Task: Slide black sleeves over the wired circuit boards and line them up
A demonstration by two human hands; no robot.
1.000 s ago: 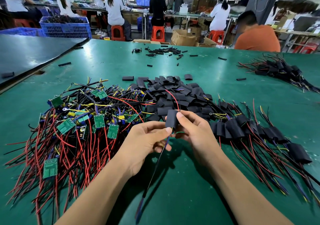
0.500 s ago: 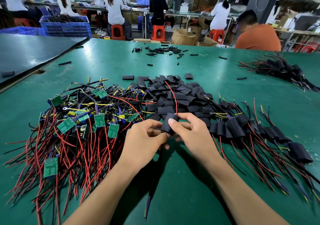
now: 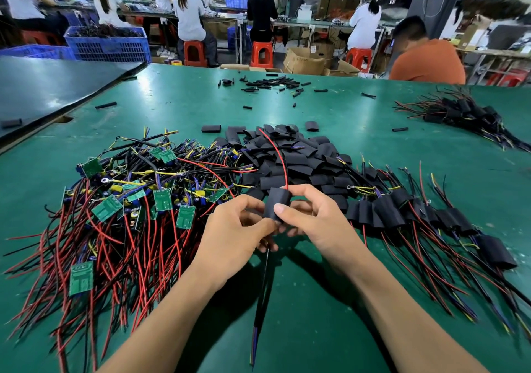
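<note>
My right hand (image 3: 313, 217) pinches a black sleeve (image 3: 277, 203) between thumb and fingers just above the green table. My left hand (image 3: 235, 226) grips the lower end of the same piece; the board inside is hidden. A red wire (image 3: 280, 157) rises from the sleeve's top, and black wires (image 3: 263, 292) hang down below my hands. A pile of bare green circuit boards with red and black wires (image 3: 120, 208) lies to the left. Loose black sleeves (image 3: 290, 157) are heaped behind my hands. A row of sleeved boards (image 3: 416, 214) lies to the right.
The green table (image 3: 330, 329) stretches around the piles. More sleeved boards (image 3: 459, 114) lie at the far right, and small black tube pieces (image 3: 273, 83) at the far middle. A dark table (image 3: 43, 85) adjoins on the left. A person in orange (image 3: 425, 59) sits across.
The sleeve has slid further down over the board. My hands have drawn closer together around it, and the red wire now stands out of its top.
</note>
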